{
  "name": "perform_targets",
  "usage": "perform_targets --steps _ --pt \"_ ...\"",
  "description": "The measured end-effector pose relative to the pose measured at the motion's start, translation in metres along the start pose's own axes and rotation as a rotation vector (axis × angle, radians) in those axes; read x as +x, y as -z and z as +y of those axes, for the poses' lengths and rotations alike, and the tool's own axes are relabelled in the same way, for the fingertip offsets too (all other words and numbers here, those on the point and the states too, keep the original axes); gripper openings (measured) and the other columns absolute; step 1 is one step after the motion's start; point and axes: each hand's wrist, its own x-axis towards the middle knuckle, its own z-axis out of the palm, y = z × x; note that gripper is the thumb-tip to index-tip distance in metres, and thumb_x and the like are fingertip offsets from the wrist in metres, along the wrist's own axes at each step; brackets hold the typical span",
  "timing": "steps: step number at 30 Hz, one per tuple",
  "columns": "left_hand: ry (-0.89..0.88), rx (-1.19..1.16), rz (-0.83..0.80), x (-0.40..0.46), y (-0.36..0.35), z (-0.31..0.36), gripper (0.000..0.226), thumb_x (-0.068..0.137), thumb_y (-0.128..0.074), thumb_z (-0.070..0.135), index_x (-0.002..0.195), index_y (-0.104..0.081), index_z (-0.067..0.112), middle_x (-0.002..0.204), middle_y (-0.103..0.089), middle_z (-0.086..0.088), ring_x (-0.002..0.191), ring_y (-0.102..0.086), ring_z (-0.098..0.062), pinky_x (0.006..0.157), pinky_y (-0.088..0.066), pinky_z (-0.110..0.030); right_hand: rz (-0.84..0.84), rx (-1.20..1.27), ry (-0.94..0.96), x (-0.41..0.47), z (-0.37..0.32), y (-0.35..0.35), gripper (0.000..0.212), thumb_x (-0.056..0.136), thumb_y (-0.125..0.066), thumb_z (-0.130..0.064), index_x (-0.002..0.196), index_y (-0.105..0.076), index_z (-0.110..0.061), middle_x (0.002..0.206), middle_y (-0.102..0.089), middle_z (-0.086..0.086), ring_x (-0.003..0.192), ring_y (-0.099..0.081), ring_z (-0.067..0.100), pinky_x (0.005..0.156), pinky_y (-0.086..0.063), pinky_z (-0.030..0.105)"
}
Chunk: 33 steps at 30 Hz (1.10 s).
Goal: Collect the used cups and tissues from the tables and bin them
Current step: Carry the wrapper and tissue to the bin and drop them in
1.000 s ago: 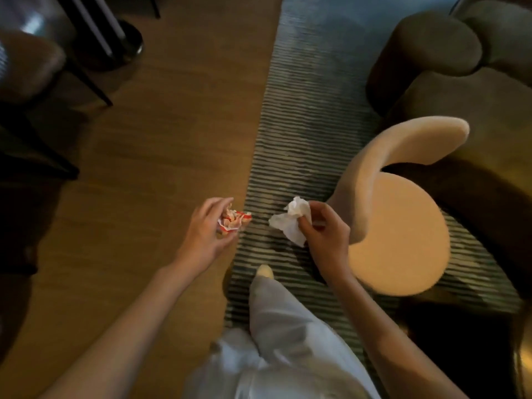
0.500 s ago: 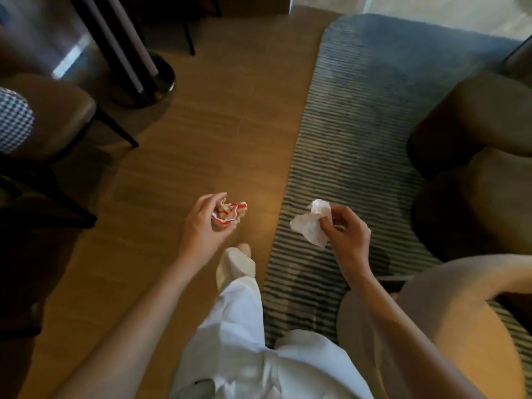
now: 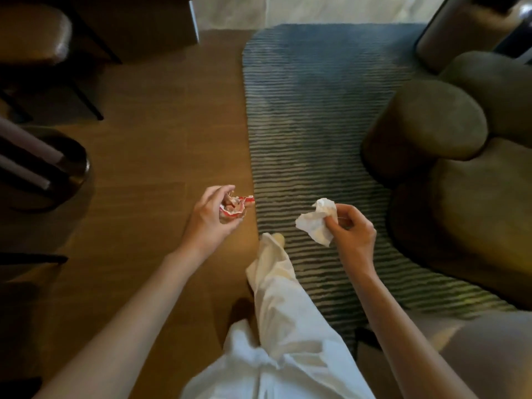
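Head view, looking down at a standing person in white trousers [image 3: 285,335], one leg forward with the foot at the border between wooden floor [image 3: 149,156] and striped grey rug [image 3: 311,116].

Left hand [image 3: 208,223]: grip closed around a crumpled red-and-white wrapper [image 3: 235,207], held in the curled fingers [image 3: 218,191] and thumb. Part of the wrapper juts out to the right of the hand. The hand is held in the air above the wooden floor, just left of the rug's edge.

Right hand [image 3: 352,233]: grip closed on a crumpled white tissue [image 3: 318,221], pinched between thumb and fingertips. The bulk of the tissue hangs free to the left of the hand, above the rug. The two hands are level with one another and well apart, and wrapper and tissue do not touch.

Surroundings: rounded olive-brown upholstered seats [image 3: 426,125] stand along the right side of the rug. A pale rounded seat [image 3: 486,349] fills the lower right corner. On the left, a dark round base [image 3: 72,165] with pale slanting poles rests on the floor, and a brown padded chair [image 3: 31,33] on dark legs stands at upper left. No cup or bin can be made out in this view
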Motion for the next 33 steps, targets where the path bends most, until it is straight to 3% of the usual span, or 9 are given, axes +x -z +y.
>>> perform_targets --steps 4,8,14,19,24,27,31,33 --pt "-0.015 0.004 -0.112 0.125 -0.017 0.014 0.062 0.071 -0.081 0.013 0.127 -0.055 0.018 0.127 -0.053 -0.003 0.113 -0.054 -0.018 0.093 -0.045 -0.023 0.074 0.091 -0.067 0.12 -0.011 -0.023 0.021 0.086 -0.068 -0.018 0.107 -0.066 -0.017 0.097 -0.067 -0.003 0.084 -0.064 0.001 0.066 -0.052 0.011" --pt "-0.07 0.028 -0.166 0.253 -0.011 0.028 0.062 0.072 -0.08 0.01 0.128 -0.054 0.017 0.126 -0.052 -0.001 0.116 -0.052 -0.017 0.093 -0.039 -0.018 0.101 0.137 -0.111 0.232 -0.038 -0.039 0.022 0.085 -0.068 -0.016 0.107 -0.067 -0.016 0.093 -0.068 -0.004 0.085 -0.065 0.007 0.073 -0.056 0.024" --pt "-0.088 0.049 -0.142 0.425 -0.005 0.038 0.06 0.074 -0.079 0.01 0.128 -0.054 0.015 0.126 -0.052 -0.004 0.115 -0.05 -0.016 0.096 -0.045 -0.026 0.056 0.12 -0.069 0.391 -0.072 -0.053 0.019 0.085 -0.068 -0.014 0.104 -0.068 -0.016 0.092 -0.069 -0.003 0.086 -0.066 0.01 0.077 -0.056 0.029" --pt "-0.131 0.048 -0.184 0.578 -0.031 0.027 0.06 0.074 -0.079 0.011 0.128 -0.055 0.014 0.125 -0.053 -0.004 0.112 -0.05 -0.013 0.09 -0.039 -0.017 0.103 0.042 -0.047 0.535 -0.074 -0.079 0.019 0.083 -0.069 -0.016 0.099 -0.067 -0.026 0.089 -0.068 -0.01 0.083 -0.063 0.005 0.072 -0.053 0.024" --pt "-0.211 0.041 -0.258 0.74 -0.039 0.035 0.06 0.074 -0.077 0.005 0.129 -0.054 0.011 0.126 -0.053 -0.007 0.116 -0.051 -0.021 0.098 -0.043 -0.028 0.183 -0.009 -0.029 0.673 -0.091 -0.094 0.02 0.083 -0.068 -0.016 0.097 -0.066 -0.031 0.088 -0.067 -0.011 0.082 -0.062 0.005 0.069 -0.051 0.019" --pt "-0.268 0.07 -0.288 0.826 -0.042 0.054 0.057 0.074 -0.076 0.005 0.127 -0.055 0.007 0.124 -0.054 -0.009 0.114 -0.053 -0.025 0.099 -0.044 -0.037 0.253 -0.063 0.042 0.744 -0.104 -0.099 0.017 0.084 -0.068 -0.014 0.098 -0.068 -0.023 0.086 -0.068 -0.008 0.076 -0.062 0.006 0.066 -0.05 0.018" --pt "-0.317 0.038 -0.385 0.929 -0.068 0.076 0.058 0.077 -0.075 0.007 0.13 -0.052 0.008 0.127 -0.051 -0.009 0.115 -0.051 -0.02 0.098 -0.044 -0.031 0.335 -0.208 -0.017 0.832 -0.096 -0.089 0.018 0.083 -0.07 -0.018 0.1 -0.07 -0.013 0.09 -0.07 0.0 0.075 -0.062 0.006 0.066 -0.049 0.01" --pt "-0.334 0.016 -0.419 0.985 -0.092 0.086 0.058 0.078 -0.074 0.007 0.131 -0.051 0.009 0.128 -0.051 -0.008 0.117 -0.05 -0.02 0.099 -0.045 -0.032 0.361 -0.182 -0.071 0.88 -0.084 -0.078 0.021 0.085 -0.07 -0.021 0.103 -0.069 -0.012 0.094 -0.07 0.001 0.08 -0.064 0.007 0.069 -0.052 0.013"
